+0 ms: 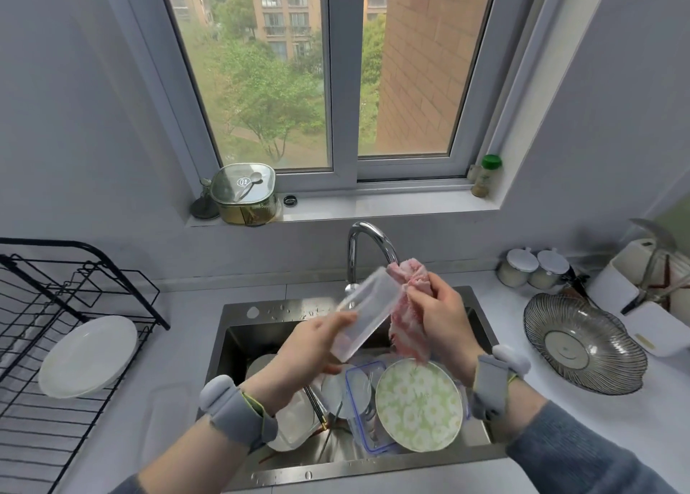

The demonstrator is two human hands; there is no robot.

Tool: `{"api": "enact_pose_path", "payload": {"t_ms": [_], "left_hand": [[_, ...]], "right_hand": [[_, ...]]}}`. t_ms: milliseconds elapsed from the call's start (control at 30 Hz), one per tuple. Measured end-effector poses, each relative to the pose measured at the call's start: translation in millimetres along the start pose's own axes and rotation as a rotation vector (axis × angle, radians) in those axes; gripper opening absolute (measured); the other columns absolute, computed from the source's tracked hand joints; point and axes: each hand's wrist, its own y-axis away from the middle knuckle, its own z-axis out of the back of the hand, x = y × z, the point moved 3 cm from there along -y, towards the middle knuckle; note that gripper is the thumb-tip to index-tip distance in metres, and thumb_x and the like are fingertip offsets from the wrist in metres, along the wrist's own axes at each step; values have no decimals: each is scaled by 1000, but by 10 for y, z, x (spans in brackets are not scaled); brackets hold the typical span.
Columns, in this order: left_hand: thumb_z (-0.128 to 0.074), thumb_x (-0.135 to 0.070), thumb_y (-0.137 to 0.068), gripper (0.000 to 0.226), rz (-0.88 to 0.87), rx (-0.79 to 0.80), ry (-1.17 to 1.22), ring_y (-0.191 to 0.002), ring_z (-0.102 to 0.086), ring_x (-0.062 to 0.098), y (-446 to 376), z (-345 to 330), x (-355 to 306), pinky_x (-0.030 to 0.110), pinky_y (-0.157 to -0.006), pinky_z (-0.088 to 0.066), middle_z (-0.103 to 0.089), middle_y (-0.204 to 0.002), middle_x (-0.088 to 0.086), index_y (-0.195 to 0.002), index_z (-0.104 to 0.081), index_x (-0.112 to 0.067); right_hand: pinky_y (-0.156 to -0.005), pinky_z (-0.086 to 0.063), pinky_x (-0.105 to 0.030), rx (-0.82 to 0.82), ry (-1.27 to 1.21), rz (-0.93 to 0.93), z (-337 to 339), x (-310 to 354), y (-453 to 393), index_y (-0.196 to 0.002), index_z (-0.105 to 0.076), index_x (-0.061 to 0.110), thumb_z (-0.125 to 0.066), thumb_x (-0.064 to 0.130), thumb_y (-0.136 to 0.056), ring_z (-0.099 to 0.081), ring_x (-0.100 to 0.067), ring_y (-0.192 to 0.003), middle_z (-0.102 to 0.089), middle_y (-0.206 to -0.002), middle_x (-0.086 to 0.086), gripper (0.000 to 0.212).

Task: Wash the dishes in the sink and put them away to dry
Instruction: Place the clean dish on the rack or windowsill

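Note:
My left hand [311,346] grips a clear plastic container [367,306], tilted above the steel sink [239,329]. My right hand [440,314] holds a pink dishcloth [401,327] pressed against the container's open end, just under the chrome faucet [367,245]. Down in the sink lie a green flowered plate [418,406], a blue-rimmed lid [360,404], white dishes [261,363] and chopsticks [317,406]. One white plate [87,355] leans in the black drying rack [48,306] at the left.
A glass fruit bowl [584,344], two lidded jars [534,267] and a utensil holder [646,269] stand on the right counter. The windowsill holds a lidded pot [244,193] and a green-capped bottle [487,176].

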Motion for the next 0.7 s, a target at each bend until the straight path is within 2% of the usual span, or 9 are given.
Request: {"api": "enact_pose_path", "payload": {"t_ms": [67, 167, 233, 300, 367, 433, 567, 633, 700], "left_hand": [[-60, -65, -87, 45, -104, -66, -157, -85, -74, 17, -3, 20, -12, 39, -81, -63, -70, -108, 1, -110, -69, -27], [-64, -57, -92, 43, -98, -70, -126, -80, -76, 15, -39, 26, -4, 39, -77, -64, -70, -109, 2, -117, -66, -23], [-67, -67, -81, 66, -97, -55, -128, -79, -77, 15, -70, 37, 40, 37, -76, -64, -71, -113, 3, -128, -63, -20], [-66, -75, -70, 89, -104, -54, -163, -82, -77, 15, -65, 79, 82, 36, -76, -63, -69, -120, 2, -139, -57, -20], [-67, -80, -66, 99, -140, -103, -319, -93, -75, 12, -30, 172, 100, 34, -84, -61, -65, -132, -4, -147, -51, -24], [-72, -81, -62, 100, -197, -189, -511, -106, -67, 8, 7, 288, 108, 34, -96, -56, -64, -131, -11, -146, -51, -30], [-84, -70, -55, 101, -337, -267, -680, -101, -62, 1, 145, 446, 97, 24, -91, -55, -61, -116, -22, -144, -49, -38], [-84, -67, -56, 101, -375, -290, -751, -104, -58, 0, 200, 470, 157, 23, -94, -53, -59, -119, -23, -145, -47, -39], [-85, -64, -57, 101, -389, -283, -777, -108, -56, -1, 236, 439, 248, 22, -96, -52, -57, -124, -24, -146, -44, -38]], "right_hand": [[-90, -59, -43, 26, 138, 106, -24, 129, 116, -109, -73, 26, -61, 12, -98, -72, -20, -94, -77, -96, 2, 22], [-87, -57, -26, 80, 324, 311, -136, 237, 405, -117, -72, 31, -69, 17, -94, -70, -2, -97, -75, -104, 14, 27], [-98, -49, -17, 152, 396, 487, -228, 307, 559, -123, -72, 28, -71, 13, -92, -64, 2, -115, -70, -120, 19, 34], [-106, -44, -16, 180, 426, 554, -273, 306, 596, -125, -72, 25, -71, 8, -90, -59, 1, -126, -68, -127, 20, 39], [-100, -53, -24, 141, 370, 433, -221, 248, 513, -119, -74, 29, -72, 9, -90, -66, 2, -112, -73, -114, 20, 36], [-88, -61, -34, 71, 354, 267, -109, 136, 364, -109, -76, 31, -72, 13, -90, -72, -2, -91, -77, -96, 16, 26], [-87, -61, -47, 67, 370, 17, 99, -91, 145, -99, -75, 34, -71, 22, -91, -74, -12, -88, -78, -91, 12, 15], [-87, -60, -42, 111, 407, 12, 129, -124, 163, -96, -77, 33, -71, 21, -90, -73, -10, -89, -77, -90, 13, 15], [-84, -58, -30, 254, 421, 21, 29, -118, 258, -97, -79, 32, -71, 21, -91, -72, -4, -88, -78, -92, 15, 15]]}}
